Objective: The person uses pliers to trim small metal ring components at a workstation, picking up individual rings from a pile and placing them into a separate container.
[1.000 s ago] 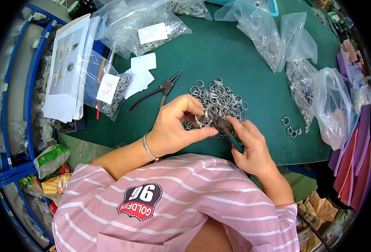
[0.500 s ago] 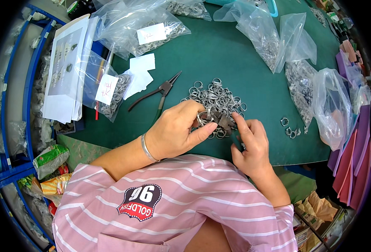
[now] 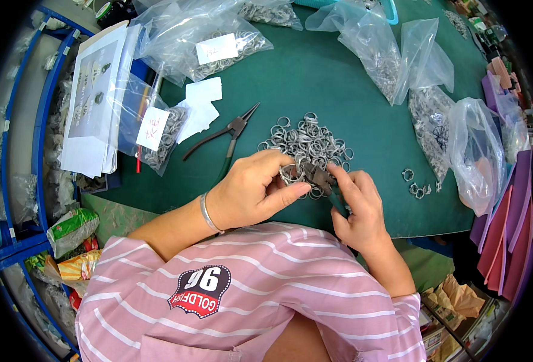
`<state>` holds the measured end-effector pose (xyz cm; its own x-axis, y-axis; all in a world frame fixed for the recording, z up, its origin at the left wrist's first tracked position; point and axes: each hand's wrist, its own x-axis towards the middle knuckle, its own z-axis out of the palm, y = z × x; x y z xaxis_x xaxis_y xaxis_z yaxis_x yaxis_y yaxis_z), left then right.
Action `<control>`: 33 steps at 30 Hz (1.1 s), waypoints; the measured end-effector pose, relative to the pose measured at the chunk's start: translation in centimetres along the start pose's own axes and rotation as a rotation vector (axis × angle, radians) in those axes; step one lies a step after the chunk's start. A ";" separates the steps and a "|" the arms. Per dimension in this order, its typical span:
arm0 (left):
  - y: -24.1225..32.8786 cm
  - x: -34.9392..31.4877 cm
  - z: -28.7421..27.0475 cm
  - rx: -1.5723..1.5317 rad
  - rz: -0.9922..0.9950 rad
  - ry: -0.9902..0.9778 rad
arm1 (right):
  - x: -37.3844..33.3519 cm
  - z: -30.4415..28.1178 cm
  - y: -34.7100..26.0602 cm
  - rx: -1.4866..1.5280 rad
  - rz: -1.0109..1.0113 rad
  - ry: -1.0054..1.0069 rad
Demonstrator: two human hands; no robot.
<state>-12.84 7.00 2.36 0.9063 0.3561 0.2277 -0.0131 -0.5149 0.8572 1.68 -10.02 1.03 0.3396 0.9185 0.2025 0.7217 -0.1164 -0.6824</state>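
My left hand (image 3: 248,188) is closed on a grey metal ring (image 3: 290,174), thumb and forefinger pinching it; other rings may be behind the fingers. In my right hand (image 3: 361,211) is a pair of cutting pliers (image 3: 319,177) with dark jaws and a green handle. The jaws touch the ring beside my left thumb, and whether they have closed on it is too small to tell. Just beyond both hands lies a loose pile of grey metal rings (image 3: 310,140). Long-nosed pliers (image 3: 237,125) rest to the left of the pile on the green tabletop (image 3: 218,160).
Several rings (image 3: 419,192) lie apart at the right. Clear bags of metal parts (image 3: 430,114) line the right side, and another bag (image 3: 218,57) stands far left. White paper slips (image 3: 201,102), a small bag of rings (image 3: 169,136) and stacked papers (image 3: 91,114) are on the left.
The pliers in my right hand have turned slightly, showing more of their jaws and green handle. My left hand has shifted a little with the ring.
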 end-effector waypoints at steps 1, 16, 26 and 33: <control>0.2 0.1 -0.4 -0.006 -0.041 -0.042 | -0.1 0.1 0.1 0.001 0.002 -0.004; -0.5 0.2 -0.9 0.135 0.225 -0.123 | 0.2 -1.2 -1.5 0.023 -0.013 -0.049; -1.0 0.2 -0.8 0.159 0.248 -0.156 | -0.4 -1.2 -1.0 0.092 0.054 -0.100; -0.7 0.1 -0.6 0.139 0.220 -0.258 | 0.5 -2.0 0.0 -0.217 -0.213 0.013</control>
<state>-12.97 7.85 2.10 0.9651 0.0258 0.2605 -0.1782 -0.6643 0.7259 3.11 -10.29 2.52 0.1733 0.9263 0.3345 0.8889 -0.0008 -0.4582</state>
